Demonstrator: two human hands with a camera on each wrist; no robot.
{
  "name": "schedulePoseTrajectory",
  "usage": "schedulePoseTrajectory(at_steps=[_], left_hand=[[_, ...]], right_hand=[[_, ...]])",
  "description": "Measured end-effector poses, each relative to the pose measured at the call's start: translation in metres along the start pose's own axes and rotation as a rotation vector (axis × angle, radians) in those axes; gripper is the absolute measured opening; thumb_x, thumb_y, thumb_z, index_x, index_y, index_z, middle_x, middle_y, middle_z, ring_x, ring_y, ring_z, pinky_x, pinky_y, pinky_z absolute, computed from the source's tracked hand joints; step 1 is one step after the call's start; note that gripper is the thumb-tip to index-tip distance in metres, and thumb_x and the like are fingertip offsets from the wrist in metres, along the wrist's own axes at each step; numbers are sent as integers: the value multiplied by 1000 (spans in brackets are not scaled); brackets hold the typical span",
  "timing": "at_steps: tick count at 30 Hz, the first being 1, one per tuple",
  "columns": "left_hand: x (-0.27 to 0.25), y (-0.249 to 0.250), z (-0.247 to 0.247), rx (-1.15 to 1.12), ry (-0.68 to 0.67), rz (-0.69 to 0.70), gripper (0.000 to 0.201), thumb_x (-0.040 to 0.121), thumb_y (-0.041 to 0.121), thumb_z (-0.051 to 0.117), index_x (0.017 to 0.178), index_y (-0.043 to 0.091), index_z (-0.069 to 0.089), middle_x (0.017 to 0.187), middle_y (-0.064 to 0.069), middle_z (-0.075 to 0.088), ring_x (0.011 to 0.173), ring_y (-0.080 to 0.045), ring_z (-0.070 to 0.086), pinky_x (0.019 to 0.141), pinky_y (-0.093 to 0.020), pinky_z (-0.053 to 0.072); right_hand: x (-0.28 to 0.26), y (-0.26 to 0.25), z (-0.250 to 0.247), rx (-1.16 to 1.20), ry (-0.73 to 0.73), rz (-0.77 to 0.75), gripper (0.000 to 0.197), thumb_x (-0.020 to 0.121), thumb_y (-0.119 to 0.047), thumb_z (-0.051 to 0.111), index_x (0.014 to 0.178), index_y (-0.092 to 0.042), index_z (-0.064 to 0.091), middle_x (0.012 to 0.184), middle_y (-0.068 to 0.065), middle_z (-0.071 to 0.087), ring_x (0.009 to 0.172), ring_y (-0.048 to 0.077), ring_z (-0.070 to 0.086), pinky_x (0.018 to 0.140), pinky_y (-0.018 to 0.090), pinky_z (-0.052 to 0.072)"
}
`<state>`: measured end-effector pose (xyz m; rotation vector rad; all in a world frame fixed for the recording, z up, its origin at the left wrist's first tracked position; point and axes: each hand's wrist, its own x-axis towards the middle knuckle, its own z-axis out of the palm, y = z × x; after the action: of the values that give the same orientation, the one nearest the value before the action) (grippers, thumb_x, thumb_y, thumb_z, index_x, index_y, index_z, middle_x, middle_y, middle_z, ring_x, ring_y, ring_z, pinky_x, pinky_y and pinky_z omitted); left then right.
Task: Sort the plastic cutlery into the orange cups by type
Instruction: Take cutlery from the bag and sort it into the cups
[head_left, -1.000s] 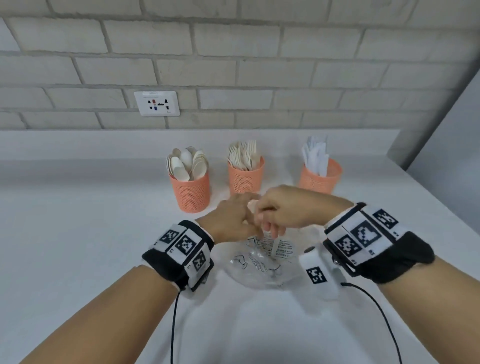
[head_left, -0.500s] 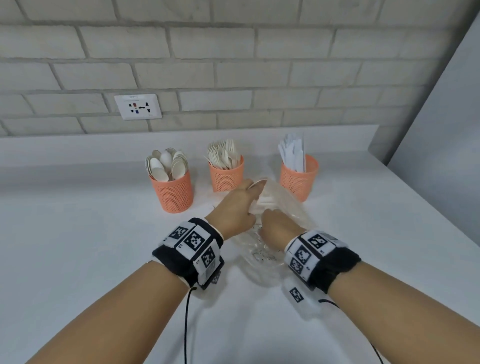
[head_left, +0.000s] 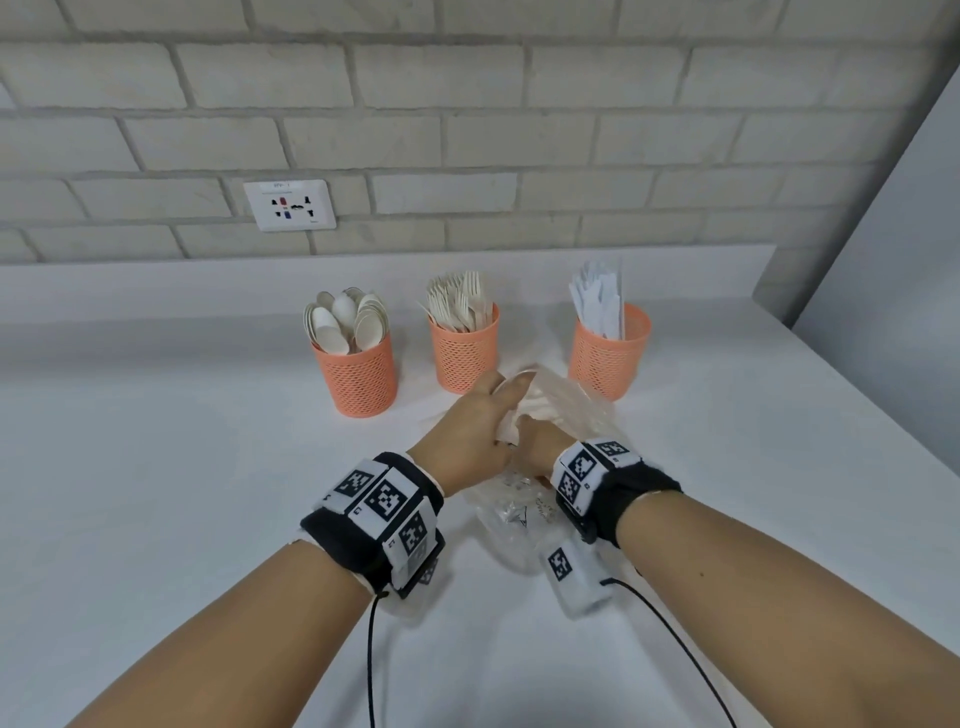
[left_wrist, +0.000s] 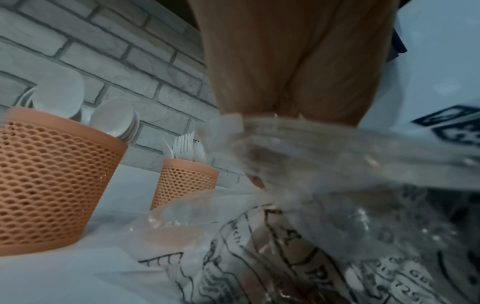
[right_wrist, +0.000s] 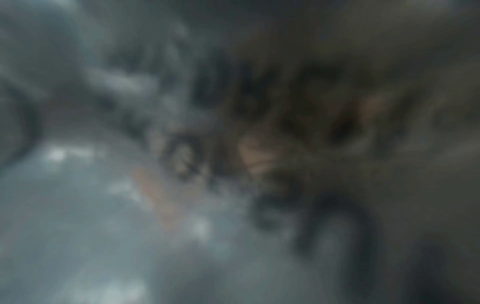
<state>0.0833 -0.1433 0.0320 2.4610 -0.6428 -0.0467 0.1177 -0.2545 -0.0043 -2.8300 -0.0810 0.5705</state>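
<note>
Cutlery bag (head_left: 566, 400) stays gripped by left hand (head_left: 470, 434); right hand (head_left: 537, 447) has pushed deeper in, grip unclear.

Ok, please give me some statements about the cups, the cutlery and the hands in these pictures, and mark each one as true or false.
1. The left cup holds spoons. True.
2. The middle cup holds knives. False: it holds forks; the flat white pieces that look like knives stand in the right cup.
3. The left hand grips the clear plastic bag. True.
4. The right hand holds a fork above the cups. False: it is at the bag, close to the left hand, and what its fingers hold is hidden.
5. One orange cup lies on its side. False: all three stand upright.
</note>
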Motion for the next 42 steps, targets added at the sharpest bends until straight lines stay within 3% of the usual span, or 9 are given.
schedulePoseTrajectory(at_steps=[4,8,12,17,25,30,34,36,42], left_hand=[[-3,-1,-2,13,-8,-18,80,78,-6,55,148,16,22,121,-11,40,89,-13,39,66,-10,27],[-4,-4,-5,10,-8,-38,81,77,-8,53,148,17,22,121,-11,39,86,-14,38,66,-10,27],[-7,-3,-3,4,-18,-34,77,79,-7,55,147,14,26,121,-12,39,87,-15,40,68,-11,27],[-10,-7,-4,41,-18,-53,79,78,-8,53,147,18,25,119,-11,39,86,-17,41,68,-14,29],[-19,-26,-12,219,-7,-79,78,76,-15,49,141,26,37,120,-7,37,77,-15,41,63,-16,29],[-19,-26,-9,222,-54,-79,82,75,-16,48,143,27,34,121,-7,35,78,-17,44,62,-16,30],[-23,-31,-14,258,-50,-92,74,77,-15,47,136,29,45,121,-6,36,75,-16,42,58,-16,31],[-25,-36,-16,263,-30,-119,71,78,-13,48,136,28,46,123,-7,36,82,-16,43,63,-15,33],[-26,-51,-16,205,-34,-246,68,75,-17,47,135,15,42,119,-13,43,102,-31,53,81,-31,43]], right_hand=[[4,5,-4,-136,-9,-81,42,92,-22,50,128,-3,43,130,14,53,113,27,55,85,30,43],[8,10,-5,-257,-10,-122,50,85,-10,58,132,-13,41,149,10,23,125,28,44,97,38,45],[8,15,-7,-178,86,-194,56,83,-11,57,135,-6,36,133,13,47,119,28,50,94,34,43],[2,13,-8,-354,-21,-302,15,89,-10,50,104,-13,51,103,7,50,87,20,49,76,29,38],[-16,35,-16,-232,-126,-412,45,90,-3,48,133,-12,37,125,12,46,102,28,54,88,33,42],[-11,37,-4,-383,-108,-344,25,91,-7,46,115,-3,53,115,14,57,102,28,56,81,31,42],[-15,39,-9,-266,-108,-347,31,95,-8,42,126,-6,46,119,11,56,93,23,55,79,27,41],[-19,37,-17,-183,-110,-421,32,97,-13,42,128,-5,45,126,13,52,105,25,53,87,25,40],[-50,22,-41,295,-159,-565,12,98,-12,41,95,-10,52,94,-9,58,89,2,52,71,8,35]])
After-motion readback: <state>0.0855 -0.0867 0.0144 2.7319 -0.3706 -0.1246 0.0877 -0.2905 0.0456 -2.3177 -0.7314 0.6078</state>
